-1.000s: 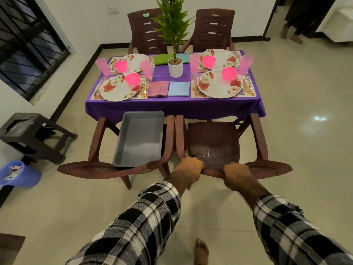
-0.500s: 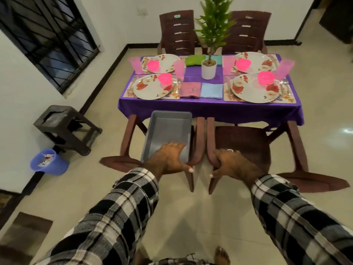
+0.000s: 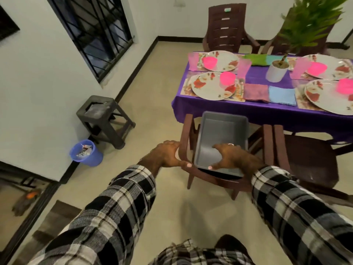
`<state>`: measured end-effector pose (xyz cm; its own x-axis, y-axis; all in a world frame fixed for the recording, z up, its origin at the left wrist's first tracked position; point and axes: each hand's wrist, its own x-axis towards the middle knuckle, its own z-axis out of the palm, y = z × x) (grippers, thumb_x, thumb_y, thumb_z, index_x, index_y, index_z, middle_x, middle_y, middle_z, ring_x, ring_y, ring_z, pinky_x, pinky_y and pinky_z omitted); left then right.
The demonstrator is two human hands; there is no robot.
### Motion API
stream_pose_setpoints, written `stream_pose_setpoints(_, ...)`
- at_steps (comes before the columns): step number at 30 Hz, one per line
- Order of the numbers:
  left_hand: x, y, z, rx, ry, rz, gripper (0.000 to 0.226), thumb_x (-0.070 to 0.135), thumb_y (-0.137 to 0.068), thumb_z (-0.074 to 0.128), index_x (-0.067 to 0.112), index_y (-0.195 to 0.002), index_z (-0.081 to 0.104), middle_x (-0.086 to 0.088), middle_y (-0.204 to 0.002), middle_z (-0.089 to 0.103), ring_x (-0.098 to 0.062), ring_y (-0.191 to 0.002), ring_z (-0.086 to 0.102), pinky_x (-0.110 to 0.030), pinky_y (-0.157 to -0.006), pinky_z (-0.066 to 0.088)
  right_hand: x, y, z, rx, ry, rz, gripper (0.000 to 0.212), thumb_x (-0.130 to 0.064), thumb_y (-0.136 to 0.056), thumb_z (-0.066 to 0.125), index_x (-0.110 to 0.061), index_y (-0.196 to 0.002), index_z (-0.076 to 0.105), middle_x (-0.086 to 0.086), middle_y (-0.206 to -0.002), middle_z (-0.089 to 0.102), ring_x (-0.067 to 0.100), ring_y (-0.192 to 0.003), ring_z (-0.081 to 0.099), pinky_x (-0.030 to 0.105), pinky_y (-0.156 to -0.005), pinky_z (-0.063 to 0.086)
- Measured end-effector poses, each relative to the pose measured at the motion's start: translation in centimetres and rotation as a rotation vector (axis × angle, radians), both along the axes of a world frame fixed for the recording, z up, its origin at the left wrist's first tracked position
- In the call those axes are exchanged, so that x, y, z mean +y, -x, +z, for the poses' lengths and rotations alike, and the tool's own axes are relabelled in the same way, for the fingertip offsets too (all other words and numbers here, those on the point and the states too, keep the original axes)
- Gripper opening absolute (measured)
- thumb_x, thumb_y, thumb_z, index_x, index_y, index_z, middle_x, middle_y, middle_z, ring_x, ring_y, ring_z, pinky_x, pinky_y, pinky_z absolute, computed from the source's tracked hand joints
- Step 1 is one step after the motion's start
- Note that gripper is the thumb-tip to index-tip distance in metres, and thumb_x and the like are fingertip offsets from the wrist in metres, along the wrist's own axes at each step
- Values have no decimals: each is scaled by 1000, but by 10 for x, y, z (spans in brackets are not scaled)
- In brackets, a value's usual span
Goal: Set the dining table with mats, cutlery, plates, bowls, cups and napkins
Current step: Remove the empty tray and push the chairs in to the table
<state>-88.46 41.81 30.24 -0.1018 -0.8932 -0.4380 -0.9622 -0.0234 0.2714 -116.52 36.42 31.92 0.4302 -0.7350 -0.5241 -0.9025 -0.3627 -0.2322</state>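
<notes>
The purple-clothed table (image 3: 248, 115) carries floral mats, white flowered plates (image 3: 208, 87), pink bowls (image 3: 227, 78), pink cups (image 3: 243, 66) and folded napkins (image 3: 256, 92), and cutlery shows beside the near left plate. An empty grey tray (image 3: 221, 131) lies on the seat of the near brown chair (image 3: 188, 131). My right hand (image 3: 229, 155) grips the tray's near end, thumb over the rim and fingers spread inside. At the chair's left rear corner my left hand (image 3: 168, 153) holds the frame.
A second brown chair (image 3: 309, 159) stands close on the right, and two more (image 3: 225, 25) stand behind the table. A potted plant (image 3: 277, 72) stands mid-table. By the left wall are a dark stool (image 3: 99, 109) and a blue bin (image 3: 86, 153).
I have turned and shifted left. My left hand went from the tray to the chair's left corner. My right hand left the right chair and came onto the tray.
</notes>
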Motion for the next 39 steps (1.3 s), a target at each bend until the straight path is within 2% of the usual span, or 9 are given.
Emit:
stream_pose_setpoints(3, -11, -50, -4, -35, -27, 32, 133, 103, -64, 58, 26, -167, 26, -3, -173, 30, -27, -158, 29, -46, -124, 32, -10, -59, -11, -1, -20, 32, 112, -87, -72, 68, -30, -161, 32, 1, -166, 40, 30, -149, 40, 53, -122, 34)
stream_pose_setpoints(8, -44, -130, -20, -81, -56, 13, 132, 102, -67, 54, 23, -168, 24, -4, -174, 30, -27, -158, 28, -48, -127, 30, -61, -148, -42, -5, -28, 131, 106, -88, -74, 65, -24, -155, 40, 5, -154, 53, 30, -138, 52, 53, -114, 42)
stream_pose_setpoints(13, -94, -222, -32, -126, -83, 73, 141, 110, -59, 44, 23, -167, 25, -4, -172, 33, -26, -157, 31, -51, -126, 32, -129, -233, -75, -52, -25, 171, 112, -91, -74, 62, -24, -160, 36, 4, -158, 49, 30, -143, 47, 49, -115, 41)
stream_pose_setpoints(18, -151, -307, -12, -100, -93, 189, 123, 92, -76, 62, 19, -168, 25, -7, -173, 30, -28, -158, 30, -46, -127, 30, -207, -317, -82, -55, -33, 247, 117, -98, -69, 55, -26, -159, 36, 2, -157, 49, 27, -144, 46, 51, -116, 39)
stream_pose_setpoints(22, -192, -355, -7, -50, -109, 295, 126, 94, -73, 62, 19, -168, 27, -7, -172, 33, -28, -154, 38, -46, -124, 35, -272, -378, -80, -75, -18, 263, 122, -102, -64, 49, -28, -159, 34, 1, -159, 47, 27, -146, 44, 51, -116, 36)
stream_pose_setpoints(28, -306, -442, -40, -99, -108, 202, 144, 115, -49, 43, 25, -161, 37, -5, -164, 45, -31, -150, 44, -52, -119, 42, -363, -450, -85, -68, 3, 220, 113, -95, -73, 56, -26, -159, 34, 0, -161, 45, 26, -148, 41, 52, -117, 34)
stream_pose_setpoints(31, -374, -480, -53, -93, -53, 135, 142, 115, -50, 44, 24, -159, 42, -4, -165, 44, -29, -151, 42, -52, -120, 40, -412, -476, -91, -31, 11, 174, 112, -95, -73, 56, -27, -159, 35, 0, -159, 46, 25, -146, 43, 50, -116, 34)
stream_pose_setpoints(35, -457, -518, -57, -42, -112, 60, 150, 115, -48, 40, 22, -166, 29, -6, -171, 36, -29, -156, 34, -52, -124, 35, -473, -509, -90, 5, -16, 65, 111, -95, -74, 56, -27, -159, 36, 0, -158, 48, 26, -145, 44, 49, -115, 35)
stream_pose_setpoints(39, -548, -526, -44, -13, -139, -55, 133, 103, -64, 55, 24, -167, 26, -4, -172, 32, -28, -157, 31, -52, -124, 35, -529, -521, -85, -50, -2, -72, 113, -96, -72, 56, -26, -158, 37, 1, -157, 48, 26, -144, 46, 48, -115, 41)
